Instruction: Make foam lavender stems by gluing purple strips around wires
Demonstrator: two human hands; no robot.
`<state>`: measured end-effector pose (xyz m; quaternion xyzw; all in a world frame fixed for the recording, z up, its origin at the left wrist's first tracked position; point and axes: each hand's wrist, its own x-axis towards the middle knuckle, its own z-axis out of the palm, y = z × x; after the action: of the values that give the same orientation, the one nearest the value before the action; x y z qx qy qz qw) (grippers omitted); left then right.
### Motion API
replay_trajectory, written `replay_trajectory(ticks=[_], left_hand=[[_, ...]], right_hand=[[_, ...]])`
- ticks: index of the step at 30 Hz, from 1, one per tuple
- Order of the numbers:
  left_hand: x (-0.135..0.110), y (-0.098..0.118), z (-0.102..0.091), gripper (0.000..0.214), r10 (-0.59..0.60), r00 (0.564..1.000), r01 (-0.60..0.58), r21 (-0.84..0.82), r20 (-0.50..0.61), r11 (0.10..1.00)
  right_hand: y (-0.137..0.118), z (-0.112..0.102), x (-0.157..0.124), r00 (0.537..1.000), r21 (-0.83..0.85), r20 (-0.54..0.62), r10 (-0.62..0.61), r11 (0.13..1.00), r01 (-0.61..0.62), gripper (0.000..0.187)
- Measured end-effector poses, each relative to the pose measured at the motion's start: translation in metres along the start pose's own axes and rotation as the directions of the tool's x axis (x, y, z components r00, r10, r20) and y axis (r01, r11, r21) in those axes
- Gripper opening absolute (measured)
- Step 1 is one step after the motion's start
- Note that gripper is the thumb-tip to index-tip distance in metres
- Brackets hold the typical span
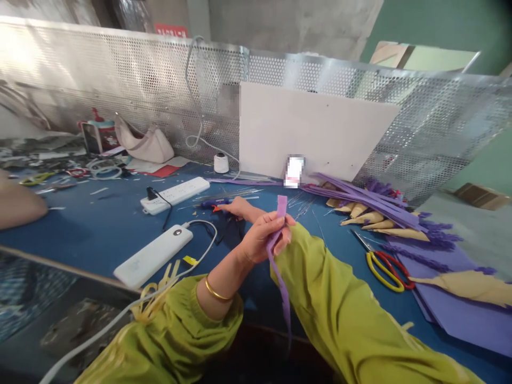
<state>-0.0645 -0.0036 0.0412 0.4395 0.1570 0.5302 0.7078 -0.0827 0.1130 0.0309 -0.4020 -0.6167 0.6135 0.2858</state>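
In the head view, the left hand (262, 234) pinches a soft, matte purple strip (282, 205) between thumb and fingers; its short flat end stands up above the fingertips, and the long, narrow tail hangs below them, curling slightly at its edges. A smooth, rounded gold bangle (216, 289) circles that wrist.

Beyond these fingers, the right hand (239, 207) crosses underneath and reaches toward a blue tool with an orange part (208, 204); its fingers are at the orange part, but whether they close on it I cannot tell.

Left of the fingers lie a glossy white power bank (154, 257), oblong with rounded corners, and a long, hard-plastic power strip (180, 193). Right of them, thin, shiny strands (306, 205) scatter over the blue tabletop (338, 234). Farther right are tapering tan paper cones (370, 218) with fuzzy purple sprigs (442, 232), metal-bladed scissors (390, 270) with red and yellow loop handles, and flat, felt-like purple sheets (476, 325).
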Motion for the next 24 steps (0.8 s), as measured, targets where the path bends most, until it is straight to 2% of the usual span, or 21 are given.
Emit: replay_trajectory(ticks=[2, 5, 8, 11, 14, 16, 17, 18, 19, 21, 22, 24], left_hand=[[0.0, 0.0, -0.001, 0.035, 0.013, 1.0, -0.013, -0.016, 0.001, 1.0], [0.0, 0.0, -0.003, 0.032, 0.039, 0.999, -0.039, -0.051, 0.007, 0.998], [0.001, 0.0, -0.004, 0.03, 0.037, 0.999, -0.036, -0.053, 0.027, 0.998], [0.001, 0.0, -0.005, 0.031, 0.027, 1.0, -0.027, -0.02, 0.006, 0.999], [0.002, 0.0, -0.005, 0.031, 0.019, 1.0, -0.019, 0.0, 0.002, 1.0], [0.001, 0.0, -0.005, 0.03, 0.007, 0.999, -0.007, 0.001, 0.036, 1.0], [0.001, 0.0, -0.005, 0.03, -0.003, 0.998, 0.003, 0.003, 0.055, 1.0], [0.001, 0.0, -0.004, 0.03, -0.015, 0.997, 0.015, 0.009, 0.07, 1.0], [0.0, -0.001, -0.004, 0.029, -0.027, 0.997, 0.025, 0.02, 0.076, 0.999], [0.001, -0.002, -0.002, 0.029, -0.037, 0.998, 0.034, 0.05, 0.057, 0.998], [0.003, -0.003, -0.002, 0.029, -0.032, 0.999, 0.03, 0.06, 0.031, 0.998], [0.009, -0.005, 0.0, 0.028, -0.014, 0.999, 0.017, 0.059, -0.05, 0.998]], right_hand=[[0.001, 0.009, 0.01, 0.996, 0.004, -0.049, 0.074, 0.997, -0.073, 0.034], [0.005, 0.017, 0.02, 0.989, 0.009, -0.092, 0.119, 0.993, -0.119, 0.032], [0.007, 0.016, 0.023, 0.989, 0.035, -0.116, 0.092, 0.995, -0.089, 0.026], [0.001, 0.002, 0.015, 0.986, 0.087, -0.169, -0.009, 0.996, 0.024, 0.017], [-0.008, -0.022, -0.008, 0.946, 0.135, -0.289, -0.144, 0.973, 0.19, 0.01], [-0.012, -0.044, -0.031, 0.869, 0.195, -0.424, -0.255, 0.911, 0.363, 0.02], [-0.013, -0.056, -0.045, 0.849, 0.239, -0.432, -0.304, 0.869, 0.433, 0.027], [-0.012, -0.069, -0.059, 0.855, 0.301, -0.418, -0.309, 0.841, 0.451, 0.029], [-0.011, -0.083, -0.075, 0.878, 0.378, -0.401, -0.262, 0.825, 0.42, 0.031], [-0.005, -0.109, -0.106, 0.938, 0.475, -0.312, -0.151, 0.83, 0.292, 0.041], [-0.001, -0.121, -0.121, 0.933, 0.481, -0.336, -0.127, 0.829, 0.286, 0.041], [0.008, -0.141, -0.148, 0.891, 0.453, -0.439, -0.116, 0.828, 0.331, 0.037]])
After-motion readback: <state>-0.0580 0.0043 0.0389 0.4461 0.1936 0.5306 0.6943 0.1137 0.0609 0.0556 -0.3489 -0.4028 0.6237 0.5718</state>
